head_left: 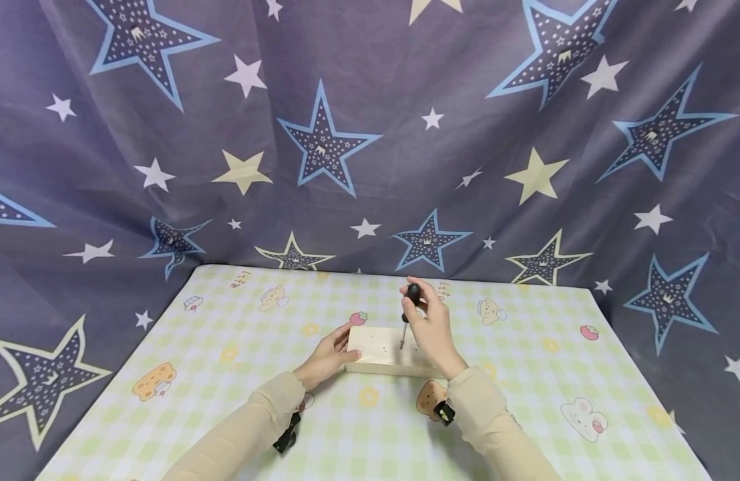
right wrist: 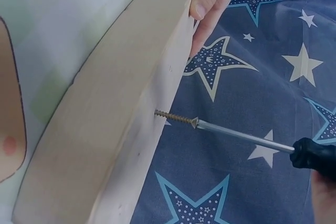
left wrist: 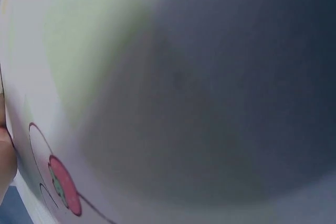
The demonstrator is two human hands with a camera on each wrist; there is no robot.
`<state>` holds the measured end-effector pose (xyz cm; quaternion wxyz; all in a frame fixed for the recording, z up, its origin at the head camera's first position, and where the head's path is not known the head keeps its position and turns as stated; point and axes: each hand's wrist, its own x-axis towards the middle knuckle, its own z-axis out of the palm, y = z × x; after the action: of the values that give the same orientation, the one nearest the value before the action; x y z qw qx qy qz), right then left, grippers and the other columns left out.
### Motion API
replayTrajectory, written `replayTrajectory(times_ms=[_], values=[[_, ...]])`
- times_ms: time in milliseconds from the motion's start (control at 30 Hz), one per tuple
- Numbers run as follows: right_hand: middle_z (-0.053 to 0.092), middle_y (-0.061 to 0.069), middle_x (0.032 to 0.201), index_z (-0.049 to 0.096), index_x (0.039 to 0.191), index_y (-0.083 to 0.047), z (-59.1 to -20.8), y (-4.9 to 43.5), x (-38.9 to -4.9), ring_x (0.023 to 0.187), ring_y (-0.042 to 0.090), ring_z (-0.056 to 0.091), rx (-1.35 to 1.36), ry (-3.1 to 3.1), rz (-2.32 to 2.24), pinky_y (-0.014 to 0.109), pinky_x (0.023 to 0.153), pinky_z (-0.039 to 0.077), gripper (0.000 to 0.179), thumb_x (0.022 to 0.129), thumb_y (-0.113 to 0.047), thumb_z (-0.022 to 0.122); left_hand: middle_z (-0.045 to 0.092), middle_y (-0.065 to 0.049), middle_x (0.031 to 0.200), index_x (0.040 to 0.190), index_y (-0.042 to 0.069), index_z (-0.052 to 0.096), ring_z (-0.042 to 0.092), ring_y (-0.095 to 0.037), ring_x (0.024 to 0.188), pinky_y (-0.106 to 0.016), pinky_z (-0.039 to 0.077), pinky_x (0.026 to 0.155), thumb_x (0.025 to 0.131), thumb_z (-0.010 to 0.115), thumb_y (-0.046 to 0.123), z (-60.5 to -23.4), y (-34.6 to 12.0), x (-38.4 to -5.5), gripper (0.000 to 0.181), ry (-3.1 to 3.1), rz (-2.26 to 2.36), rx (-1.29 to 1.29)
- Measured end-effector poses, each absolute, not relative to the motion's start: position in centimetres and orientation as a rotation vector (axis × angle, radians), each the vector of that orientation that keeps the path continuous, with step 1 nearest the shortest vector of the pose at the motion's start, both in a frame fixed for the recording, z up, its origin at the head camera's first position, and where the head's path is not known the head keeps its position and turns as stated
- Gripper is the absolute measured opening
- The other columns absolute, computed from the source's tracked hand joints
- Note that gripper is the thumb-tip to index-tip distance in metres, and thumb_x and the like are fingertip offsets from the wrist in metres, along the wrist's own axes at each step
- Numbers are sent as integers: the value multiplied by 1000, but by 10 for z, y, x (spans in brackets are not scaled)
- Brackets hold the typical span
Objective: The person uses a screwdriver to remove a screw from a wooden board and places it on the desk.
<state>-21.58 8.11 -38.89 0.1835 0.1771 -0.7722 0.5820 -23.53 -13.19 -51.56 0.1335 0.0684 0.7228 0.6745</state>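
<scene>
A pale wooden block (head_left: 375, 342) lies on the table, with several small holes in its top face. My left hand (head_left: 326, 355) grips its left end, thumb on the near top edge and fingers along the end. In my right hand (head_left: 433, 329) is a black-handled screwdriver (head_left: 413, 292), held upright over the block. The right wrist view shows the screwdriver's tip meeting the head of a brass-coloured screw (right wrist: 176, 117). That screw stands in the block's top face with most of its thread showing. Only a sliver of left-hand fingers (left wrist: 6, 156) appears in the left wrist view.
A green-and-white checked cloth (head_left: 226, 414) with cartoon prints covers the table. Behind it hangs a dark curtain (head_left: 370, 167) with a star pattern. Black wrist-worn devices sit under both forearms, the left one (head_left: 287, 434) close over the cloth.
</scene>
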Motion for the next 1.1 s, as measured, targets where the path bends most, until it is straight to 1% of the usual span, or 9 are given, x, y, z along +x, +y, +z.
replayTrajectory(times_ms=[133, 167, 267, 400, 533, 700, 800, 933, 1100], values=[[60, 12, 110, 58, 118, -6, -403, 82, -228, 104, 23, 57, 414, -2177, 1628, 34, 94, 51, 32, 89, -18, 60, 16, -19, 151, 146, 1, 16, 17, -30, 139, -37, 23, 115, 86, 60, 3, -516, -132, -236, 74, 2092, 1965, 199], [59, 12, 109, 59, 116, -5, -400, 81, -226, 103, 23, 56, 387, -2175, 1616, 34, 93, 51, 32, 87, -18, 63, 17, -19, 151, 146, 1, 16, 17, -30, 139, -37, 23, 115, 86, 60, 3, -516, -132, -236, 74, 2089, 1967, 200], [57, 14, 100, 62, 110, -1, -389, 78, -217, 96, 26, 57, 314, -2136, 1585, 34, 90, 53, 32, 82, -15, 69, 16, -18, 151, 146, 2, 16, 17, -30, 139, -38, 23, 115, 87, 60, 3, -516, -132, -236, 74, 2083, 1969, 199], [57, 17, 90, 62, 106, 4, -377, 76, -207, 86, 29, 61, 260, -2080, 1540, 34, 85, 55, 31, 78, -5, 71, 16, -18, 152, 146, 2, 16, 17, -30, 140, -38, 22, 115, 87, 59, 3, -516, -132, -235, 73, 2079, 1966, 197], [61, 18, 89, 62, 105, 6, -378, 78, -208, 84, 29, 61, 276, -2062, 1512, 35, 81, 56, 30, 78, -3, 71, 16, -18, 151, 146, 3, 17, 17, -30, 140, -38, 22, 115, 87, 60, 4, -516, -131, -237, 73, 2090, 1942, 188], [65, 20, 91, 61, 110, 4, -390, 83, -218, 87, 30, 62, 312, -2087, 1560, 35, 83, 56, 31, 80, -3, 68, 16, -18, 152, 146, 3, 16, 17, -30, 140, -38, 22, 115, 87, 60, 4, -516, -131, -238, 74, 2086, 1940, 194], [66, 19, 96, 60, 114, 2, -401, 86, -226, 91, 29, 63, 345, -2093, 1600, 32, 87, 55, 32, 83, -3, 65, 15, -19, 151, 146, 2, 15, 16, -31, 140, -39, 21, 115, 87, 60, 4, -515, -132, -237, 74, 2081, 1947, 206], [65, 19, 105, 55, 120, 2, -404, 88, -226, 97, 29, 63, 435, -2082, 1608, 28, 90, 53, 34, 86, -1, 60, 16, -19, 151, 146, 1, 14, 16, -31, 140, -38, 21, 115, 87, 60, 4, -515, -133, -236, 75, 2074, 1959, 210], [62, 23, 112, 47, 128, 0, -408, 92, -224, 105, 33, 59, 528, -2075, 1651, 36, 93, 50, 38, 90, 0, 53, 15, -19, 152, 146, 2, 14, 16, -31, 140, -38, 22, 115, 87, 60, 5, -515, -133, -236, 75, 2081, 1947, 219]])
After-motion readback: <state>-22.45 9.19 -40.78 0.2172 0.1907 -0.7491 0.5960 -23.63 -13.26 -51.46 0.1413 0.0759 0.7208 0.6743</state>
